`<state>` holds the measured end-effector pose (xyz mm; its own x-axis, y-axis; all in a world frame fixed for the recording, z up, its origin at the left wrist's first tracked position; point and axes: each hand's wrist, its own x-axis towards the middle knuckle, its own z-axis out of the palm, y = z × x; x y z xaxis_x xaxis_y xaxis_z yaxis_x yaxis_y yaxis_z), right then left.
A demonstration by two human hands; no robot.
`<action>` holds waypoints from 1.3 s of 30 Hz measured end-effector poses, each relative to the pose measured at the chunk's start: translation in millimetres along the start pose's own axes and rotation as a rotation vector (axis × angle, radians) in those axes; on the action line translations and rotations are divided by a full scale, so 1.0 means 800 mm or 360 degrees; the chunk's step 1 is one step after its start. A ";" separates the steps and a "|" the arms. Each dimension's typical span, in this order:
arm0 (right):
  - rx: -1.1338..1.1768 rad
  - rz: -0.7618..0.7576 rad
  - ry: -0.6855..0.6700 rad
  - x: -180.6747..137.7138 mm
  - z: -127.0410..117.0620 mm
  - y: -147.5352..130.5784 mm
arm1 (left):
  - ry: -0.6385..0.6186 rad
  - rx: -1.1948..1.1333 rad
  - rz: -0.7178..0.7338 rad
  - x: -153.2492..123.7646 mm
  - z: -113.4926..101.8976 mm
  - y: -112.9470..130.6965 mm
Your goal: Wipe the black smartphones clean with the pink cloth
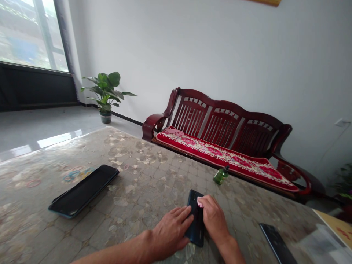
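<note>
A dark smartphone (195,220) lies flat on the patterned table (132,176) close in front of me. My left hand (172,233) rests on its left side with fingers stretched flat, steadying it. My right hand (213,220) is closed over the phone's right side, fingertips pinching a small pink-white cloth or wipe (200,201) against the phone's surface. A small green bottle (220,175) lies on the table just beyond the phone.
A large dark tablet (84,190) lies to the left with coloured rubber bands (72,174) past it. Another dark phone (277,244) lies at the right. Behind the table stand a red wooden bench (220,132) and a potted plant (106,95).
</note>
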<state>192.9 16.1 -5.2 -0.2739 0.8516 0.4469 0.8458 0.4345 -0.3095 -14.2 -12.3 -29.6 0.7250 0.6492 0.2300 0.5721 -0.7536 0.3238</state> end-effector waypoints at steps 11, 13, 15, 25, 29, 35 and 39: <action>0.0067 0.0000 -0.0031 -0.001 0.006 0.009 | -0.0010 0.0012 0.0027 0.000 -0.003 0.000; 0.0093 -0.0026 -0.0043 -0.008 0.004 0.008 | -0.0007 0.0014 0.0030 0.000 -0.002 0.000; 0.0103 -0.0023 -0.0043 -0.007 0.004 0.009 | -0.0002 0.0008 0.0020 0.000 -0.002 0.000; 0.0051 0.0044 0.0009 0.013 0.006 0.013 | 0.0013 -0.0027 0.0014 0.001 0.001 -0.002; 0.0090 -0.0009 -0.0018 -0.008 0.003 0.008 | 0.0022 -0.0002 0.0023 0.001 0.001 -0.002; 0.0087 0.0030 0.0026 0.004 0.004 0.012 | 0.0028 -0.0037 -0.0006 0.001 0.001 -0.001; 0.0077 0.0071 0.0013 0.018 0.006 0.016 | 0.0008 -0.0040 -0.0007 0.001 0.000 -0.001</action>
<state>197.8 35.3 -7.2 -0.2330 0.8681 0.4384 0.8339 0.4102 -0.3691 -14.5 -11.1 -29.5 0.7205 0.6533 0.2328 0.5655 -0.7477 0.3480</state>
